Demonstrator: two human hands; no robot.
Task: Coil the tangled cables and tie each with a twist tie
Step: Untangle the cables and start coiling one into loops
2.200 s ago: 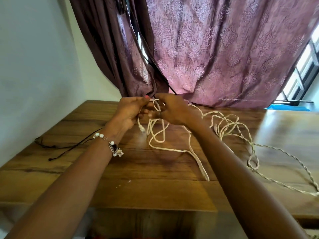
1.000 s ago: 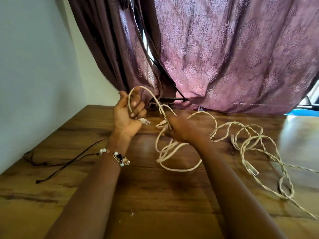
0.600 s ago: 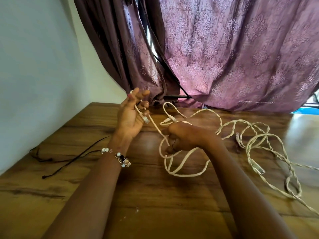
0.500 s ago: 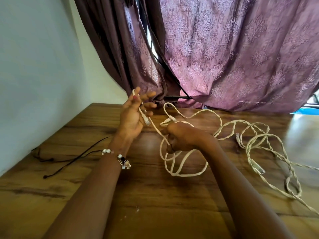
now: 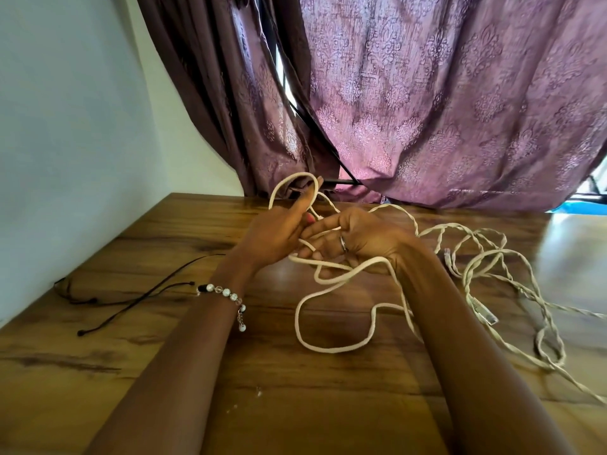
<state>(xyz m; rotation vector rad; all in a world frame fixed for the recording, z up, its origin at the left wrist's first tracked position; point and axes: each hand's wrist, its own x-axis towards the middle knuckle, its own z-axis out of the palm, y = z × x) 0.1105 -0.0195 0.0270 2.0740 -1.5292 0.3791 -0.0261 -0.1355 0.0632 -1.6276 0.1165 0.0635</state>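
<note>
step: untangling, coiling not started. left hand pinches loop of cream cable; right hand clasps strands. next: free loop from twisted run on worktop.

Wooden table bears cream cables, black cord

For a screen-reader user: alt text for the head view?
Both hands, left hand and right hand, hold loops of a tangled cream cable above a wooden table; thin black ties lie left.
</note>
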